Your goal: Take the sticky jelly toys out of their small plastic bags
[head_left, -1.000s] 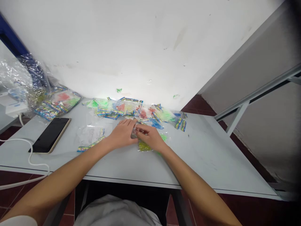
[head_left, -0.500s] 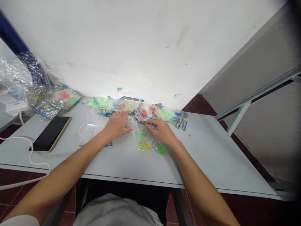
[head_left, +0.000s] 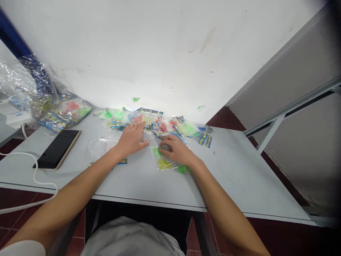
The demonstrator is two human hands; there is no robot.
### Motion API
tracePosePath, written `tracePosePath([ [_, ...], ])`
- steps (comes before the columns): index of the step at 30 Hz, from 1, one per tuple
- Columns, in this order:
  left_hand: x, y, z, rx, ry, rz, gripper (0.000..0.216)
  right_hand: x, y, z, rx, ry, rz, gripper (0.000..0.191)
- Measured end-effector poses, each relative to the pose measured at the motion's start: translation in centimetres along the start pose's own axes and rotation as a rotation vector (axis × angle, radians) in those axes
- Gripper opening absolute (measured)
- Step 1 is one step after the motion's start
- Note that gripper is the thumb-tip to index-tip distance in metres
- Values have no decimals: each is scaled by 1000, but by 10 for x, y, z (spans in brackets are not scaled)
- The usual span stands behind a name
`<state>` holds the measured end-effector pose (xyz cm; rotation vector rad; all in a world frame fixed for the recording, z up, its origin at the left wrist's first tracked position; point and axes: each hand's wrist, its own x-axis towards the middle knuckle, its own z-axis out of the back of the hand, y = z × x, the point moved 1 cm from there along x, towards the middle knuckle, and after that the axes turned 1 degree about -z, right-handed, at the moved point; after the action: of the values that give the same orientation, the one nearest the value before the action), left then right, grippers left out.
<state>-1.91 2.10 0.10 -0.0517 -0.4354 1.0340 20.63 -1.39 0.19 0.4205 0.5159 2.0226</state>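
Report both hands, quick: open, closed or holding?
Left hand: open, at the row of packets.
Right hand: loosely curled by the green packet; whether it grips anything cannot be told.

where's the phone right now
In the head view, the phone lies on the left of the table, beside the white cable and left of the left hand.

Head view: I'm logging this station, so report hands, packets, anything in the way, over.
Left hand open at packet pile. Right hand curled beside yellow packet, grip unclear. Phone off left, apart from both hands.
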Motion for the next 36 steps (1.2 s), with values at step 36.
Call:
tracePosePath([
  [36,-5,-10,-11,23,-6,-91,74,4,13,9,898,-374,-285,31],
])
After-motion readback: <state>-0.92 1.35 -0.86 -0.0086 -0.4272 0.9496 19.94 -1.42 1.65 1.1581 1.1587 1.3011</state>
